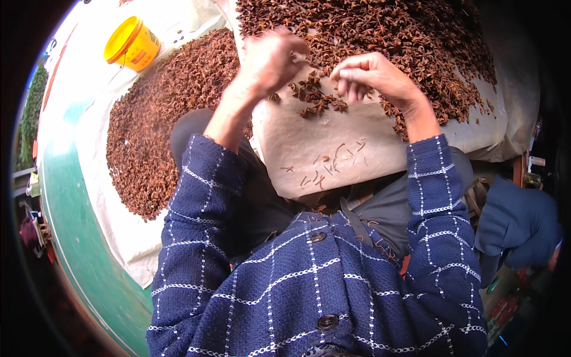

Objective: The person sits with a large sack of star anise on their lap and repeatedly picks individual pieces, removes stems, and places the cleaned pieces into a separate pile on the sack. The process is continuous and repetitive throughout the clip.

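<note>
Before me a large heap of dried star anise (401,31) covers a pale cloth sheet (290,151). My left hand (274,58), blurred and with curled fingers, is raised over the heap's left edge; whether it holds anything cannot be told. My right hand (372,78) hovers at the heap's near edge, fingers bent and thumb close to the forefinger; what may be between them is hidden. Between and below the hands lies a small loose cluster of star anise (319,98). Thin brown stems (330,167) are scattered on the sheet near my lap.
A second pile of star anise (156,116) spreads on white sheeting to the left, over a green surface (76,178). Beyond it stands a yellow plastic bucket (134,44). At the right, a person in dark blue clothing (517,223) is close to my elbow.
</note>
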A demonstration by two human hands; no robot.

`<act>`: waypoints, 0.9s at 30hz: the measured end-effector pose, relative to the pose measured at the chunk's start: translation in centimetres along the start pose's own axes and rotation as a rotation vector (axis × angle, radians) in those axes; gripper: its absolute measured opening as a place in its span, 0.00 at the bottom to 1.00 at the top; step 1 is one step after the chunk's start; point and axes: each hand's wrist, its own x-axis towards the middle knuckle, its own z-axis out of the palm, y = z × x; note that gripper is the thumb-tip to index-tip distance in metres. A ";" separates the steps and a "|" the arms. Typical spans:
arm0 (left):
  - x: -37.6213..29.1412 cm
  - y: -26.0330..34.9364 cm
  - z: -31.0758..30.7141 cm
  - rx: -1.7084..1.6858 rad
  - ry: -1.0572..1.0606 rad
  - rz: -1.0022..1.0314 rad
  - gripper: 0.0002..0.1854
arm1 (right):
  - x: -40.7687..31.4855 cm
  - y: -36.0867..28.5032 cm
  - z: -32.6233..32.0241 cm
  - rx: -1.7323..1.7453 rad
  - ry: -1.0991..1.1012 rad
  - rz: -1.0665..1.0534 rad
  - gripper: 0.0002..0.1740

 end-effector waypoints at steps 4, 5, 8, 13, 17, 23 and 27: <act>0.6 3.0 2.5 0.352 -0.263 0.077 0.08 | 2.6 2.7 0.9 -0.334 0.452 -0.056 0.15; 0.9 2.5 2.3 0.193 -0.257 -0.013 0.08 | 2.9 2.8 1.3 -0.512 0.488 -0.104 0.18; 0.9 -0.2 2.0 -0.345 -0.142 -0.188 0.09 | 4.3 2.5 2.9 -0.608 0.384 -0.289 0.19; 1.3 -0.6 1.5 -0.513 0.203 -0.147 0.10 | 5.5 0.4 3.6 0.009 0.362 -0.176 0.08; 1.0 -1.1 -0.1 0.275 0.455 -0.088 0.09 | 2.9 -1.6 2.8 0.154 -0.071 -0.292 0.10; -0.2 -1.9 0.1 -0.427 0.159 -0.240 0.12 | -1.3 -2.1 2.2 -0.446 -0.247 0.058 0.22; -0.2 2.0 -0.8 -0.541 -0.111 -0.301 0.13 | 1.1 3.5 4.7 -1.192 0.435 -0.284 0.09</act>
